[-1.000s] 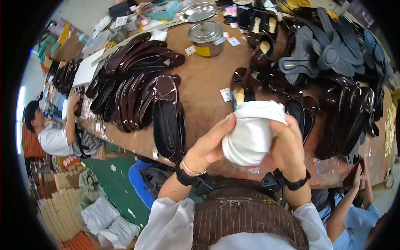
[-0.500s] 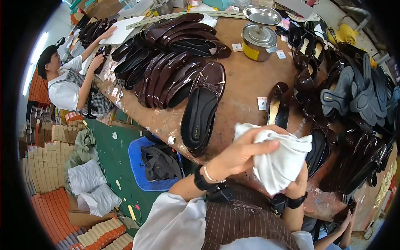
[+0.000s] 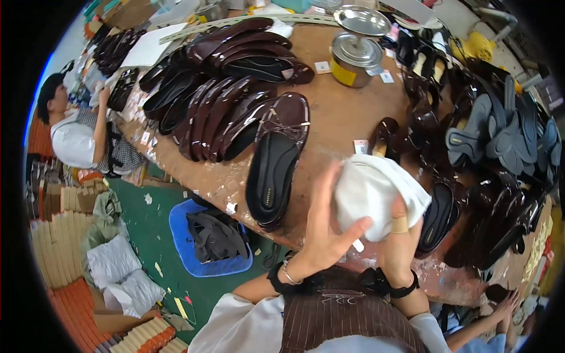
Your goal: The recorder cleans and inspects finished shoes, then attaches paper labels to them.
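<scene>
A bunched white cloth [image 3: 376, 191] is between my hands, above the near edge of the workbench. My right hand [image 3: 401, 244] grips it from the right, with a tan band round the thumb. To its left, my left hand [image 3: 322, 226] is open, fingers stretched upward and the thumb against or close to the cloth; motion blurs it a little. A dark burgundy patent flat shoe [image 3: 276, 159] with a bow and black insole lies left of my hands. Behind the cloth, another burgundy shoe [image 3: 384, 134] is partly hidden.
Overlapping burgundy shoes [image 3: 229, 117] cover the bench's left. More shoes and grey insoles [image 3: 469, 132] crowd the right. A lidded metal tin [image 3: 355, 62] stands at the back. A blue bin [image 3: 215, 270] sits on the green floor. One co-worker [image 3: 76, 126] works at far left.
My left hand has loosened from the cloth and spread its fingers at its left side. The cloth has turned into a rounder bundle. The co-worker at left has drawn an outstretched arm back.
</scene>
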